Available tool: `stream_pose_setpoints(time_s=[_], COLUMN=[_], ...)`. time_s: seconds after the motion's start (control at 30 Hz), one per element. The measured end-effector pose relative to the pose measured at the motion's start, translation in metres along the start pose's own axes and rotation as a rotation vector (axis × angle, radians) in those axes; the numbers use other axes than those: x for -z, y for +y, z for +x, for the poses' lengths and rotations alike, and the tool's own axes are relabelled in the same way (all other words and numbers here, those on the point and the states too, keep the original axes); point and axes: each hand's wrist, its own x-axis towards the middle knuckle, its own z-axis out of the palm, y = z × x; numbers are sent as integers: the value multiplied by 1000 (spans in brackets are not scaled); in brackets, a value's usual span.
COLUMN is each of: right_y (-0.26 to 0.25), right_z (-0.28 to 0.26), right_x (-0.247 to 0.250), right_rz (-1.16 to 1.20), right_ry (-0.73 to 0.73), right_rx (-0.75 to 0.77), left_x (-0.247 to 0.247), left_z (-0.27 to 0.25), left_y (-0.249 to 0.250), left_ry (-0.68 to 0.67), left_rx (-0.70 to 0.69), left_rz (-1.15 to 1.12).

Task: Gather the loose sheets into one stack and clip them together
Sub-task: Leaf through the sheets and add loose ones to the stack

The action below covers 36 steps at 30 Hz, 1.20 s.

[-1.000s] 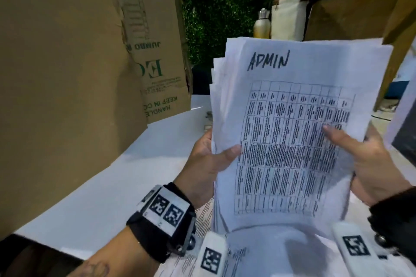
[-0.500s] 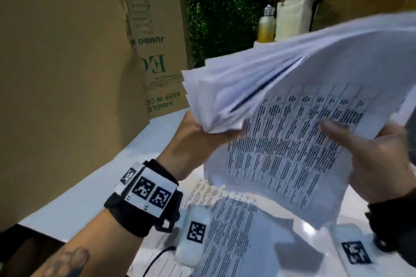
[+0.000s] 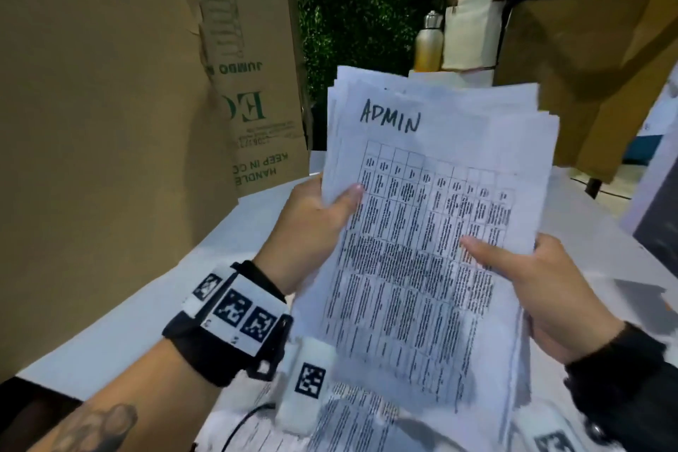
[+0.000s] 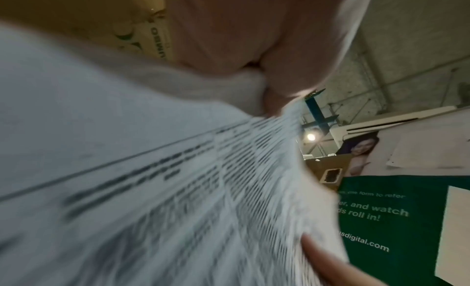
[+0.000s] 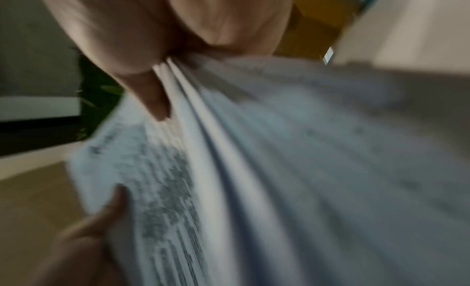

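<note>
I hold a stack of printed sheets [image 3: 422,231] upright over the white table [image 3: 146,305]. Its top page carries a table of text and the handwritten word ADMIN. My left hand [image 3: 323,209] grips the stack's left edge, thumb on the front page. My right hand [image 3: 513,268] grips the right edge, thumb across the print. The sheet edges are uneven at the top and right. Both wrist views show the blurred stack [image 4: 178,189] [image 5: 254,169] pinched under a thumb. More printed sheets [image 3: 352,418] lie flat on the table below. No clip is in view.
Tall cardboard boxes [image 3: 110,121] stand close on the left, another cardboard box [image 3: 587,48] at the right back. A metal bottle [image 3: 429,44] and a white bag [image 3: 469,37] stand behind the stack. White tagged devices [image 3: 308,382] lie on the table near my wrists.
Half a second ago the stack was tipped nearly flat with its edge toward me; now it stands upright again with the ADMIN page facing me. Both hands kept their grip.
</note>
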Motion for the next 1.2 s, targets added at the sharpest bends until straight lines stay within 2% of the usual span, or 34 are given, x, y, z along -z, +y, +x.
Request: stream_pose_setpoints(time_s=[0.1,0.2,0.27,0.37,0.5,0.6,0.7,0.8,0.9,0.97,1.07,1.13,1.2], right_y=[21,51,65,76,81,82,85,86,89,79,42,16,-1], right_z=[-10,-23,-27,-26,-21,-20,-19,-21,-20,-20,-17,-9,2], right_x=[-10,-26,-36,-48,-50,-47,-42,-37,-24,-19,-11,-7,-2], right_rz=[7,-169,-192,-205,-198,-157,-134,-58,-19,4,91,-9,-131], right_ry=[-115,-253,-322,-400,-390,-347,-306,-274,-61,81,72,145,236], right_rx=[-218,-320,-336,-296,-310,-320,-345,-347,-275,-201,-6,193,380], left_x=[14,30,38,42,40,39,36,34,33,31,21,9,-2], left_z=[4,2,2,-4,-9,-7,-12,-20,-26,-28,-27,-22,-14], left_y=[-9,-36,-61,-85,-104,-113,-112,-108,-88,-63,-25,-9,-1], left_ry=[-138,-241,-312,-374,-347,-268,-247,-199,-26,34,66,84,112], left_rx=[137,302,430,575,608,661,681,574,374,207,-18,-111,-146], left_rz=[106,455,642,765,766,604,499,377,163,37,-122,-183,-268])
